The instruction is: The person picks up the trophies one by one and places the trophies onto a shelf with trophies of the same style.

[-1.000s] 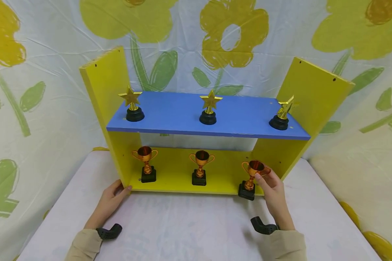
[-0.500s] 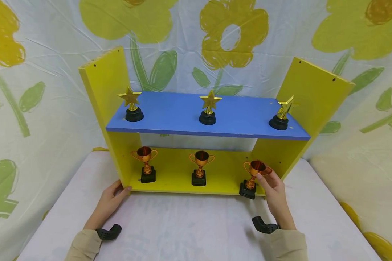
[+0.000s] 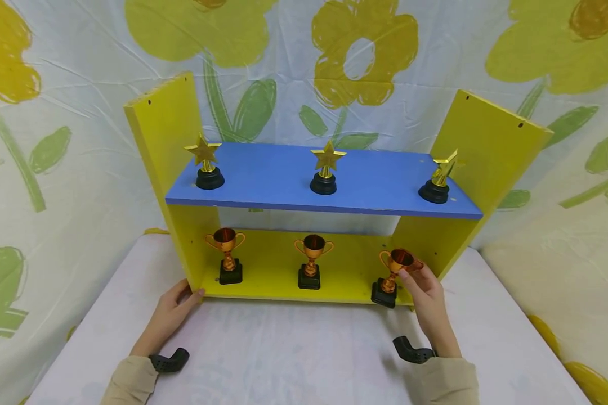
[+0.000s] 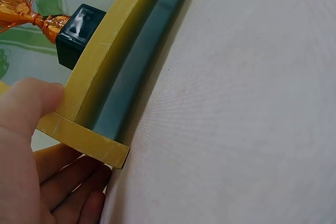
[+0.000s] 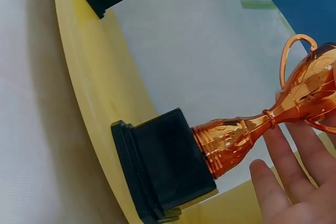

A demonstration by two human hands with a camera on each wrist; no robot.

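Note:
My right hand (image 3: 428,289) pinches a copper-coloured trophy cup (image 3: 389,277) by the side of its bowl at one handle. The cup leans slightly, its black base at the front edge of the yellow bottom board. In the right wrist view the trophy cup (image 5: 231,142) lies across the picture, with several fingers spread beneath the bowl. My left hand (image 3: 171,309) grips the lower left front corner of the yellow and blue shelf (image 3: 278,288). In the left wrist view its thumb (image 4: 44,98) presses on the inner side while the other fingers lie outside the yellow side panel (image 4: 86,142).
Two similar trophy cups, a left one (image 3: 228,257) and a middle one (image 3: 311,263), stand on the bottom board. Above, the blue board (image 3: 273,174) bears three gold star trophies, among them a middle one (image 3: 326,169). A flowered cloth (image 3: 96,146) hangs behind.
The trophy cup in my right hand has shifted slightly right and back over the front edge of the bottom board. My left hand stays at the shelf corner.

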